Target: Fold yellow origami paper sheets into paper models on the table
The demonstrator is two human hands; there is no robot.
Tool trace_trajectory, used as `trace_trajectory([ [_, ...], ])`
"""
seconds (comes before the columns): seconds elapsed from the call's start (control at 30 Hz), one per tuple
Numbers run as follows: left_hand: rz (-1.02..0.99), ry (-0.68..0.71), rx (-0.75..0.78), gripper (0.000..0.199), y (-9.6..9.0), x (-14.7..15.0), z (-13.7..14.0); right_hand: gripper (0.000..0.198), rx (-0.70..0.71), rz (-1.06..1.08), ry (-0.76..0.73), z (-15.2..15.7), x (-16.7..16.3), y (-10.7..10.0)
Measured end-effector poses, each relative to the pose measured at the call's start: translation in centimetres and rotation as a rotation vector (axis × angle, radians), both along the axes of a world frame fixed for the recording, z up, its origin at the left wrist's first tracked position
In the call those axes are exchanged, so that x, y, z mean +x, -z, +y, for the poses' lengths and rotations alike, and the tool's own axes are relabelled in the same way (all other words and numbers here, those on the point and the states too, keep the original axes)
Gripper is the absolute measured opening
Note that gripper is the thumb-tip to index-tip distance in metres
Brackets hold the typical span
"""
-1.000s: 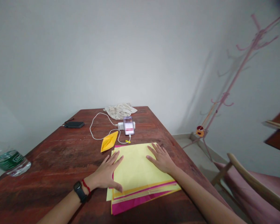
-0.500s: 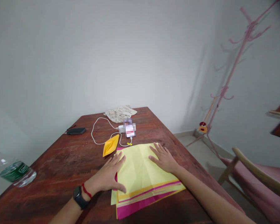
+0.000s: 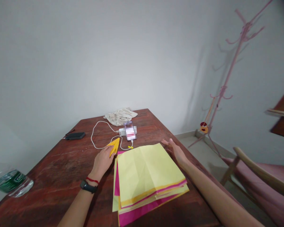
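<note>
A folded yellow paper boat [image 3: 115, 144] lies left of the paper stack, partly covered by my left hand [image 3: 103, 160], whose fingers are closed around its near end. A dark band and a red string circle that wrist. Directly in front of me is a loose stack of coloured paper sheets [image 3: 148, 173], with a creased pale yellow sheet on top and magenta and orange edges showing below. Beside the stack's far right corner, my right hand [image 3: 177, 153] is raised off the paper, fingers apart and holding nothing.
On the wooden table [image 3: 61, 176] stand a tilted-looking water bottle [image 3: 13, 182] at left and a black power bank [image 3: 75, 136]. A white charger [image 3: 122, 131] with a cable [image 3: 92, 135] and a crumpled cloth [image 3: 120, 116] lie farther back. Right of the table are a chair [image 3: 255, 170] and pink coat rack [image 3: 232, 69].
My left hand has left the paper stack and moved up-left onto the yellow paper boat, gripping it. My right hand has lifted off the top sheet and shifted right.
</note>
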State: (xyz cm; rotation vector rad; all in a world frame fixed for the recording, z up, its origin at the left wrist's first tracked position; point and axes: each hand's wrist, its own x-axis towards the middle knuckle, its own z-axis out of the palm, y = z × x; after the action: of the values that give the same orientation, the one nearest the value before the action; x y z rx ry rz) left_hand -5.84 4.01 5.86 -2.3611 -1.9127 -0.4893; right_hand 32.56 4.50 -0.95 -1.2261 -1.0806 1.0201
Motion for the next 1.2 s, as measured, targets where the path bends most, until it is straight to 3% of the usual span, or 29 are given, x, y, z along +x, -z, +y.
trace_trajectory([
  [0.2, 0.009, -0.095, -0.017, 0.036, 1.5, -0.5, 0.4, 0.065, -0.035, 0.098, 0.027, -0.1, 0.1, 0.0],
  [0.37, 0.019, -0.184, -0.004, 0.032, 1.6, -1.0, 0.7, 0.071, -0.024, 0.013, 0.059, 0.4, 0.8, 0.6],
  [0.73, 0.065, -0.183, 0.015, 0.037, 1.4, -1.8, 0.4, 0.054, 0.017, 0.107, 0.225, 0.7, 1.0, 0.9],
  [0.9, 0.027, -0.207, 0.025, 0.03, 1.5, -2.3, 0.1, 0.052, 0.058, 0.092, 0.254, 0.6, 0.9, 0.9],
  [1.07, -0.024, -0.113, 0.102, 0.026, 0.9, -1.7, -0.3, 0.048, 0.118, 0.03, 0.299, 0.0, 0.6, -0.2],
  [1.2, -0.084, 0.179, 0.186, 0.023, 0.6, -0.3, -1.0, 0.046, 0.255, -0.16, 0.313, -1.3, -0.6, -3.1],
])
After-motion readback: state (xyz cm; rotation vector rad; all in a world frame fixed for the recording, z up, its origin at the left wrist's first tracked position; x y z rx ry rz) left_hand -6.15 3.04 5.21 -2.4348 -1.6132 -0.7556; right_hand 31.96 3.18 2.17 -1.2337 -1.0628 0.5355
